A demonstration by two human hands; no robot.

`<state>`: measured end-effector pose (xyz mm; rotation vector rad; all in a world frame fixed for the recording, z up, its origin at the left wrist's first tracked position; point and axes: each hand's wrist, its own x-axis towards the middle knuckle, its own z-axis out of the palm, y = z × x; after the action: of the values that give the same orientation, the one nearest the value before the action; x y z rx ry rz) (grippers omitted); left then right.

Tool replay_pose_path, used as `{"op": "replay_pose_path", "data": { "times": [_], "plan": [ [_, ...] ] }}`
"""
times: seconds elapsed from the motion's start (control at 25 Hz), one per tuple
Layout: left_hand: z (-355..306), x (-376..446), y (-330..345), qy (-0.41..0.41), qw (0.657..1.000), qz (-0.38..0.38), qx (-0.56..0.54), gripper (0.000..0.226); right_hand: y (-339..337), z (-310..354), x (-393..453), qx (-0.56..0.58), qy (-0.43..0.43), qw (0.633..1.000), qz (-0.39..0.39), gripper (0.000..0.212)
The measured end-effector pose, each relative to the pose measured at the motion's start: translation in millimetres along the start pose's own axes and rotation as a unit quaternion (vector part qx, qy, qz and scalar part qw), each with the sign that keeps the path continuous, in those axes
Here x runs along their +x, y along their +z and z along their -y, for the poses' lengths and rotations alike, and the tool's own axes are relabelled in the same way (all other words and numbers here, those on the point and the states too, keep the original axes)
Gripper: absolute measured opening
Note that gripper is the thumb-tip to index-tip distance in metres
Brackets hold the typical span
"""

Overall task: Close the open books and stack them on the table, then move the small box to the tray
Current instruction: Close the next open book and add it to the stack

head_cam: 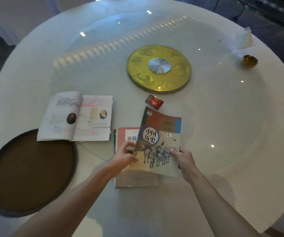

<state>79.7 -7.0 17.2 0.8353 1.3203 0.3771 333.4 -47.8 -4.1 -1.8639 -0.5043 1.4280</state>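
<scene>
A closed history book with horses on its cover (160,142) is held tilted above the table by both hands. My left hand (125,155) grips its lower left edge and my right hand (183,159) grips its lower right corner. Under it lies a closed pinkish book (126,135) flat on the table, partly hidden. An open book (76,118) lies face up to the left. A small red box (154,102) sits just beyond the held book. The round dark brown tray (28,171) rests at the near left, its far rim under the open book's corner.
The round white table (223,134) has a glass top with a gold turntable hub (159,69) at its middle. A small amber object (249,61) and a clear plastic holder (243,38) stand at the far right edge.
</scene>
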Motion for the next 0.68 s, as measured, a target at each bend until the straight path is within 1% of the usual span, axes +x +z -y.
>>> {"op": "replay_pose_path", "data": {
  "times": [0.16, 0.24, 0.36, 0.44, 0.48, 0.52, 0.6, 0.64, 0.68],
  "plan": [
    [39, -22, -30, -0.037, 0.998, -0.05, -0.018, 0.044, 38, -16, 2, -0.108, 0.007, 0.994, 0.03, 0.015],
    [57, -27, -36, -0.052, 0.996, -0.073, -0.022, 0.045, 50, -24, 1, -0.164, -0.004, 0.986, 0.038, 0.017],
    [76, -32, -39, -0.058, 0.992, -0.105, 0.027, 0.035, 65, -31, -1, -0.255, -0.039, 0.966, 0.025, 0.019],
    [83, -34, -35, -0.053, 0.989, -0.121, 0.072, 0.025, 68, -31, -4, -0.327, -0.059, 0.943, 0.013, 0.017],
    [84, -35, -35, -0.048, 0.984, -0.142, 0.097, 0.022, 70, -30, -6, -0.365, -0.067, 0.929, 0.009, 0.017],
    [84, -36, -35, -0.039, 0.977, -0.169, 0.126, 0.024, 71, -31, -6, -0.395, -0.072, 0.916, 0.003, 0.02],
    [82, -34, -35, -0.012, 0.966, -0.203, 0.157, 0.037, 72, -34, -5, -0.433, -0.078, 0.898, -0.024, 0.03],
    [77, -32, -35, 0.001, 0.967, -0.203, 0.157, 0.04, 72, -34, -4, -0.441, -0.077, 0.893, -0.042, 0.036],
    [72, -29, -36, 0.012, 0.97, -0.192, 0.15, 0.036, 72, -33, -3, -0.442, -0.074, 0.892, -0.055, 0.041]
  ]
}}
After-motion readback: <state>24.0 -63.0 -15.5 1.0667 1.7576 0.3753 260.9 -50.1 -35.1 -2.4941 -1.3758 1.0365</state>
